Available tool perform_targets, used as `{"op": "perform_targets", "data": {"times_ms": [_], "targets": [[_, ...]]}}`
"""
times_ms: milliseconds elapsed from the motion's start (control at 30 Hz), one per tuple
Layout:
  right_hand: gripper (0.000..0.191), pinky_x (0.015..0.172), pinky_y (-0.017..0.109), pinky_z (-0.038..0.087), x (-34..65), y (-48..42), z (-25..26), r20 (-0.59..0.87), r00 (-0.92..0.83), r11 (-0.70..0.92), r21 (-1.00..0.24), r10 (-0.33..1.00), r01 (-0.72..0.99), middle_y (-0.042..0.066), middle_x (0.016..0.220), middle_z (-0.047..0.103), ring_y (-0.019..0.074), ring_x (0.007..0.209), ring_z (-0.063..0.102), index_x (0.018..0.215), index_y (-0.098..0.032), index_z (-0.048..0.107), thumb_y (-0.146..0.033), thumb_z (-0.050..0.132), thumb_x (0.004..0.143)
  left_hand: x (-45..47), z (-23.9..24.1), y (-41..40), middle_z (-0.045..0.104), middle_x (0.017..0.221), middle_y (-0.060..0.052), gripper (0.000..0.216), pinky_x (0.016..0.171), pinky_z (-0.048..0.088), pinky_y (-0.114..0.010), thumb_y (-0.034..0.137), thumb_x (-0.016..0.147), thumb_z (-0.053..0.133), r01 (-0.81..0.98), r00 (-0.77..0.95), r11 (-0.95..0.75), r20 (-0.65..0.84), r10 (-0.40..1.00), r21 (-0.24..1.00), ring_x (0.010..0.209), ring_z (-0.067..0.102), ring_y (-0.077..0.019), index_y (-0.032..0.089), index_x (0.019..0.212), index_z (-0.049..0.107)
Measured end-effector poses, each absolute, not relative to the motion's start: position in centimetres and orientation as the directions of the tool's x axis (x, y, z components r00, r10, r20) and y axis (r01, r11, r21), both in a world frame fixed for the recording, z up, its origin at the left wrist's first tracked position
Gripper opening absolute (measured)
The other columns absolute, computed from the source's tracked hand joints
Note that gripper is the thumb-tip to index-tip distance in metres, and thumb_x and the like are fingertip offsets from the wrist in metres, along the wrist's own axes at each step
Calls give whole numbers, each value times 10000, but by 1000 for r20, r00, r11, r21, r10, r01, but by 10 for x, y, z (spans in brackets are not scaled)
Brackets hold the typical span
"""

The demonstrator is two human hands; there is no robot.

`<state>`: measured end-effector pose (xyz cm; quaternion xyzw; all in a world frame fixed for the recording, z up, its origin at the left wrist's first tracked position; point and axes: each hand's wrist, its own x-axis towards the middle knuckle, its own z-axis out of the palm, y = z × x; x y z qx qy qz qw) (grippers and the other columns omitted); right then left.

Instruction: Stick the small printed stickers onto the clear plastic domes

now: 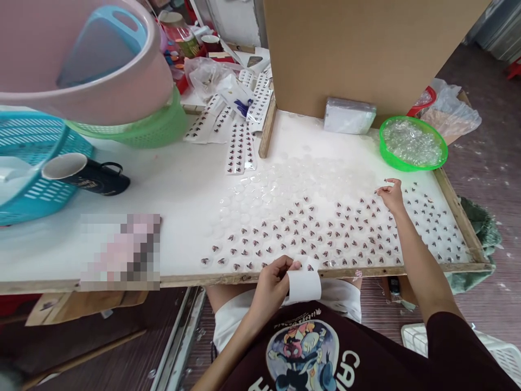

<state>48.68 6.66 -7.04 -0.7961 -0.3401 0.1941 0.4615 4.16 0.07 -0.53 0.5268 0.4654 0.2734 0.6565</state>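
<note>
My left hand [277,277] is closed on a curled white sticker strip [304,285] at the table's front edge. One dark printed motif shows near the strip's top. Further right, my right hand [393,196] hovers low over the table, thumb and index finger curved towards each other. A small dark-printed sticker [385,180] appears at the index fingertip. Below and around this hand lie rows of clear round pieces bearing dark motifs [345,234]. Plain clear round pieces [260,190] cover the table's middle, left of the right hand.
A green bowl of clear pieces [413,142] stands at the right, near a wrapped white stack [350,115] and a tall cardboard sheet [358,54]. More sticker sheets [236,152] lie beyond. A dark mug [91,174], blue basket [49,190] and pink tub [122,81] occupy the left.
</note>
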Motion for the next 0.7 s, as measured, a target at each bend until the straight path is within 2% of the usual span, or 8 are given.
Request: {"op": "perform_targets", "data": {"times_ms": [200, 367, 533, 700], "targets": [[485, 757, 342, 480, 485, 71, -71, 11, 699, -438, -772, 715, 461, -34, 712, 632, 199, 707, 621, 1094, -236, 380, -212, 612, 669, 41, -5, 4, 466, 591, 36, 391, 509, 276, -215, 494, 837, 658, 175, 415, 269, -318, 852, 947, 559, 373, -98, 165, 667, 532], [511, 764, 348, 458, 481, 73, -73, 33, 670, -473, -683, 741, 556, -33, 705, 590, 211, 709, 590, 1129, -230, 409, -159, 588, 655, 42, -8, 6, 447, 589, 38, 387, 507, 265, -220, 488, 879, 607, 208, 430, 224, -295, 853, 952, 561, 362, -102, 169, 674, 530], [538, 809, 386, 443, 482, 71, -72, 95, 673, -481, -627, 733, 613, 19, 868, 564, 242, 822, 565, 1128, -236, 442, -207, 638, 627, 41, -8, 6, 449, 591, 40, 377, 506, 266, -222, 480, 885, 601, 214, 430, 207, -282, 858, 955, 556, 369, -104, 174, 678, 526], [312, 876, 409, 446, 499, 64, -66, 149, 703, -474, -640, 695, 605, 42, 913, 565, 235, 868, 565, 1003, -234, 519, -303, 589, 707, 36, -12, 7, 458, 605, 35, 382, 510, 268, -225, 490, 888, 598, 203, 424, 215, -284, 860, 955, 566, 383, -107, 173, 688, 527]]}}
